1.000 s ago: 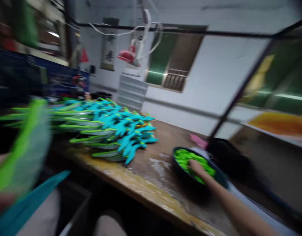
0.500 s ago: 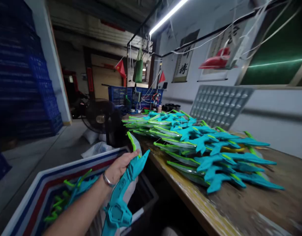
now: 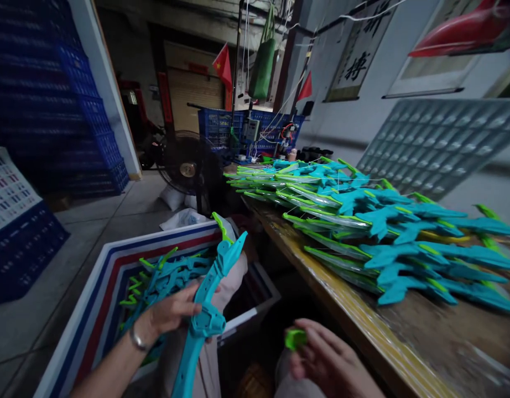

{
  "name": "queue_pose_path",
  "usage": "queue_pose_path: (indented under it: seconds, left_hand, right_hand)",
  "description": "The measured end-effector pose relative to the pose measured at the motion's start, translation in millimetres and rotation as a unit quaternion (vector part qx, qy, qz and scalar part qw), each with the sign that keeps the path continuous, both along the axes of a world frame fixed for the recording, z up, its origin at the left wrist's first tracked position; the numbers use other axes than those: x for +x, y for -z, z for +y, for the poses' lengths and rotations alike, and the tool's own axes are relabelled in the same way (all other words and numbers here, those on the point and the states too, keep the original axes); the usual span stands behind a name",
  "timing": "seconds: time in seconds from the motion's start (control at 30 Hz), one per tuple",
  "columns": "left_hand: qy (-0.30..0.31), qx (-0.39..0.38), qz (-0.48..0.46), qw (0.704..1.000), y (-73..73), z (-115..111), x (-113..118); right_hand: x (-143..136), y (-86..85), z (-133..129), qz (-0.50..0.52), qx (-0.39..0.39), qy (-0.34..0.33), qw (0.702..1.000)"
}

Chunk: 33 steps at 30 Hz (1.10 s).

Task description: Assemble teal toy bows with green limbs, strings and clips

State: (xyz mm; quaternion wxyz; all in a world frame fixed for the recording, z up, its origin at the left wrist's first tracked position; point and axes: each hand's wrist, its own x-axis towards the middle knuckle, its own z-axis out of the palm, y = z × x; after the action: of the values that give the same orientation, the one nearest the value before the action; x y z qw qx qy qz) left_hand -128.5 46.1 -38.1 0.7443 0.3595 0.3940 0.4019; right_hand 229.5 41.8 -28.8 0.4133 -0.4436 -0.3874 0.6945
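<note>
My left hand (image 3: 172, 310) is wrapped round the middle of a turquoise plastic toy bow (image 3: 208, 321). The bow stands tilted, with a bright green tip on its upper end and its lower end cut off by the frame's edge. Between the fingertips and thumb of my right hand (image 3: 327, 356) is a small bright green plastic piece (image 3: 295, 339), a short way right of the bow. More turquoise and green bow parts (image 3: 178, 273) lie in a striped bin (image 3: 101, 298) beyond my left hand.
Many turquoise and green toy bows (image 3: 388, 221) are piled on the wooden table (image 3: 437, 354) at right. A black fan (image 3: 188, 166) stands behind the bin. Blue crates (image 3: 89, 110) are stacked at left. A grey dimpled panel (image 3: 441, 143) leans against the wall.
My left hand has shifted from the bow's upper end down to its middle. My right hand has come into view with the green piece. The camera view has tilted down and turned left.
</note>
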Motion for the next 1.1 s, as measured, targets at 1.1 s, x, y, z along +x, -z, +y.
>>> queue_pose_path:
  seconds: [1.1]
  left_hand:
    - [-0.036,0.199,0.222,0.954,-63.3,3.3,92.0]
  right_hand:
    - [-58.0,-68.8,17.2,-0.207,0.471,0.036,0.857]
